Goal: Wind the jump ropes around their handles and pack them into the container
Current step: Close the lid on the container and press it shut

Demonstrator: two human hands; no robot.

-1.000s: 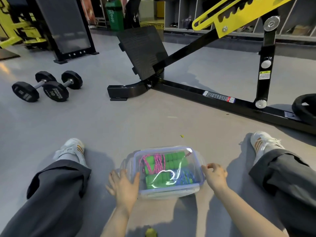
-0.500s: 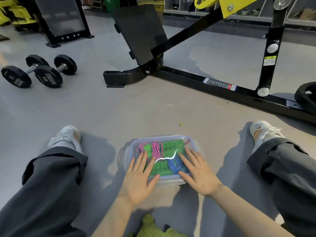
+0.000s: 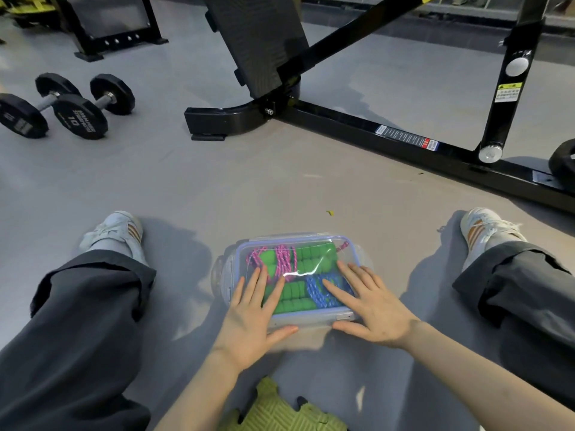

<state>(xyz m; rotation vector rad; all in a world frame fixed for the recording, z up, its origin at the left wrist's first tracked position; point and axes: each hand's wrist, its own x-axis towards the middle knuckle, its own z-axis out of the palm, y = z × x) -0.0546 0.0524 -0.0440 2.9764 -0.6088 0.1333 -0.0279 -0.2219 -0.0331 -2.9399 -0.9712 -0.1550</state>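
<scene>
A clear plastic container (image 3: 295, 239) with a blue-rimmed lid sits on the grey floor between my legs. Through the lid I see a pink jump rope (image 3: 284, 258) wound on green foam handles at the back and a blue jump rope (image 3: 322, 290) wound on green handles at the front. My left hand (image 3: 252, 318) lies flat on the lid's near left part, fingers straight. My right hand (image 3: 370, 303) lies flat on the near right part, fingers spread, thumb at the front edge.
My two legs in dark trousers and white shoes (image 3: 115, 231) flank the container. A black bench frame (image 3: 404, 138) crosses the floor ahead. Two black dumbbells (image 3: 71, 110) lie at the far left. A yellow-green mat (image 3: 280, 409) is under me.
Both hands moved from the container's sides onto the top of the lid and now press flat on it. The view has tilted down and closer.
</scene>
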